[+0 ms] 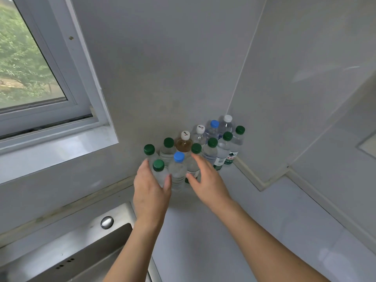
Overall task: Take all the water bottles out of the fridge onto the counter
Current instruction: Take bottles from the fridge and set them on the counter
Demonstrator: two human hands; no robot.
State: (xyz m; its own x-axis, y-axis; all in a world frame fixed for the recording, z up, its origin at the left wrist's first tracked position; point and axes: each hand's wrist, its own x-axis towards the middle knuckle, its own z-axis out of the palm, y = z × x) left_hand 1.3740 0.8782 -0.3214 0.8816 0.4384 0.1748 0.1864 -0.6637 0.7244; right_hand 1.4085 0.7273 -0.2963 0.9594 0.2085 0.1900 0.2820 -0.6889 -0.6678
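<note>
Several clear water bottles stand upright in a cluster on the pale counter (203,231) against the back wall. Most have green caps; a blue-capped bottle (177,173) stands at the front. A bottle of amber liquid (184,142) with a white cap sits in the back row. My left hand (151,189) curls around a green-capped bottle (159,171) at the front left, fingers apart, not clearly gripping. My right hand (205,180) is spread beside another green-capped bottle (195,159), fingers apart, touching its side. No fridge is in view.
A steel sink (77,253) with a round plug hole fitting lies at the lower left. A window (30,68) with a sill is at the upper left. The wall corner and a stepped ledge (262,183) bound the bottles on the right.
</note>
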